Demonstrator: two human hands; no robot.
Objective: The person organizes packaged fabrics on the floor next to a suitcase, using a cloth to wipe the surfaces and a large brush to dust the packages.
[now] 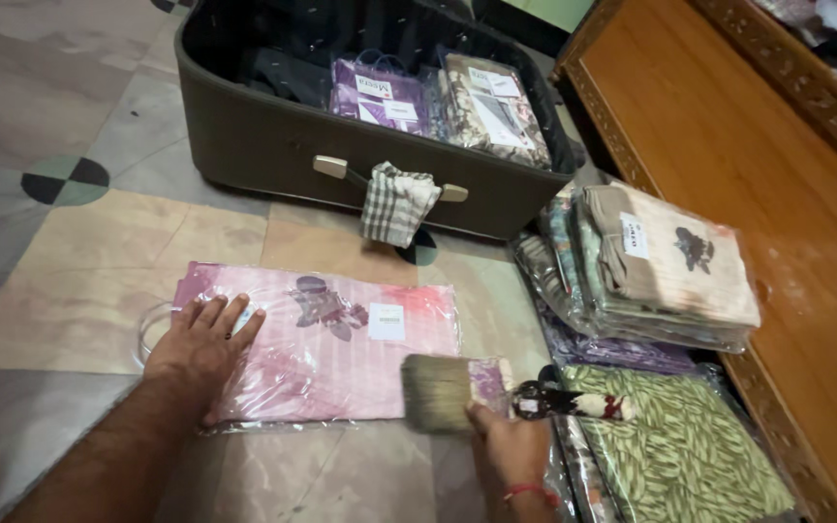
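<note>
The right hand (508, 447), cut off at the picture's lower edge, has its grip clamped on a wide brush (448, 389); the brush handle is hidden. The left hand (201, 341) lies flat, fingers apart, on a pink plastic-wrapped fabric packet (326, 344) on the floor (79, 281), white rectangular label near its right end. Beyond stands an open suitcase (273, 145); stacked wrapped packets (666, 276) lie right.

An open suitcase (273, 145) holds fabric packets (438, 102) beside a wooden bed frame (728, 145).
</note>
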